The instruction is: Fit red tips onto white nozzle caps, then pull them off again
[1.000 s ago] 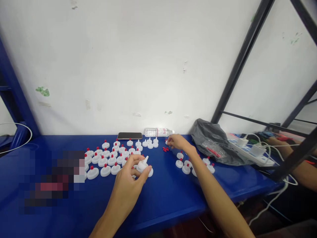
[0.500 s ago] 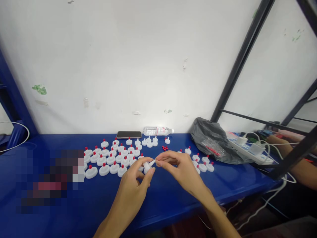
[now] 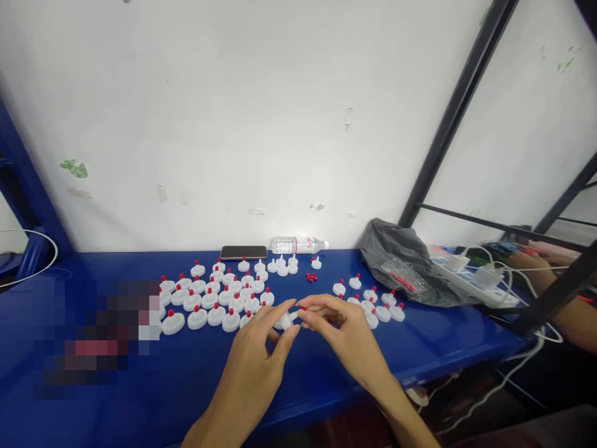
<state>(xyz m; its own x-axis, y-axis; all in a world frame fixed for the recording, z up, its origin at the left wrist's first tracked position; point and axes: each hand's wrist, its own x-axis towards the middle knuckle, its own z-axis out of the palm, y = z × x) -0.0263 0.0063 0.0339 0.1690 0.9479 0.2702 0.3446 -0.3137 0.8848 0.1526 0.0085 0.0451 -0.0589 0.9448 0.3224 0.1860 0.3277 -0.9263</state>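
At frame centre the left hand (image 3: 261, 354) pinches a white cap (image 3: 284, 321), nozzle pointing right toward the right hand (image 3: 342, 330) pinching a red tip (image 3: 303, 308).

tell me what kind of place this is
Probably a small hand-assembly workbench: a blue table against a bare wall, dozens of white caps with red tips laid in rows, loose red tips, and both hands meeting at one cap.

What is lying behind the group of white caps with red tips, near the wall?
A dark phone and a clear water bottle lie flat behind the white caps, along the wall. Nothing visible covers them.
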